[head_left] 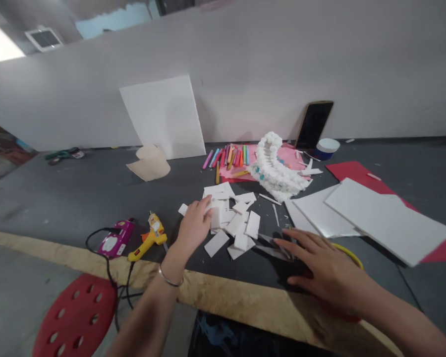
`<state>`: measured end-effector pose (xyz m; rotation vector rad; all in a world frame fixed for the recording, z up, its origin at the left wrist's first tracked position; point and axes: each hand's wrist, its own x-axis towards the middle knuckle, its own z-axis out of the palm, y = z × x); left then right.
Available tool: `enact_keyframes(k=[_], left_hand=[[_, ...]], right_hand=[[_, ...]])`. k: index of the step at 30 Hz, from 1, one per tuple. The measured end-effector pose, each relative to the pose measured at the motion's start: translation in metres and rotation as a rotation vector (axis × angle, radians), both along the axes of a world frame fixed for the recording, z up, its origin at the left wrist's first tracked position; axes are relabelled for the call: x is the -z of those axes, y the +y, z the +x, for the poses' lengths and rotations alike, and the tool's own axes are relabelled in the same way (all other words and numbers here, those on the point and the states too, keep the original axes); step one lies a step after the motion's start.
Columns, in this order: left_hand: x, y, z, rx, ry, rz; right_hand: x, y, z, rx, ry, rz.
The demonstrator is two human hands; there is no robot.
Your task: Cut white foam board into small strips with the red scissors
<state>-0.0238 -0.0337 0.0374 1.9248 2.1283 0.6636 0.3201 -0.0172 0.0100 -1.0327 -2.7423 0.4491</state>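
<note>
My left hand (195, 224) rests on a pile of small white foam pieces (235, 218) in the middle of the dark table; its fingers curl over one piece at the pile's left edge. My right hand (321, 265) lies flat with fingers spread over a pair of scissors (273, 246) whose blades point left toward the pile. A white curved foam model (275, 168) stands behind the pile.
A yellow glue gun (151, 238) and a pink box (115, 239) lie at the left front. Coloured markers (228, 157), pink paper, a phone (314, 124), white boards (382, 218), red paper and a leaning white sheet (165, 116) lie farther back. A red stool (74, 317) stands below.
</note>
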Motion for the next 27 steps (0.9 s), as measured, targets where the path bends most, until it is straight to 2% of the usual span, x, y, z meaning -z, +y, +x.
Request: enact_keyframes(k=[4, 11, 15, 19, 24, 27], left_hand=[[0.009, -0.005, 0.004, 0.004, 0.107, -0.030], [0.014, -0.007, -0.006, -0.028, 0.252, -0.010], [0.019, -0.003, -0.008, 0.000, 0.201, 0.010], [0.022, -0.002, 0.003, 0.013, 0.079, 0.051], [0.019, -0.014, 0.007, 0.134, -0.024, 0.090], [0.016, -0.025, -0.007, 0.075, 0.039, 0.046]], right_hand=[[0.003, -0.003, -0.009, 0.037, 0.010, -0.016], [0.006, 0.008, 0.001, 0.019, 0.124, 0.062], [0.011, 0.021, 0.005, 0.194, 0.163, 0.163], [0.009, 0.040, 0.003, 0.381, 0.141, 0.238], [0.003, 0.048, -0.001, 0.400, 0.066, 0.314], [-0.005, 0.035, -0.012, 0.373, 0.104, 0.316]])
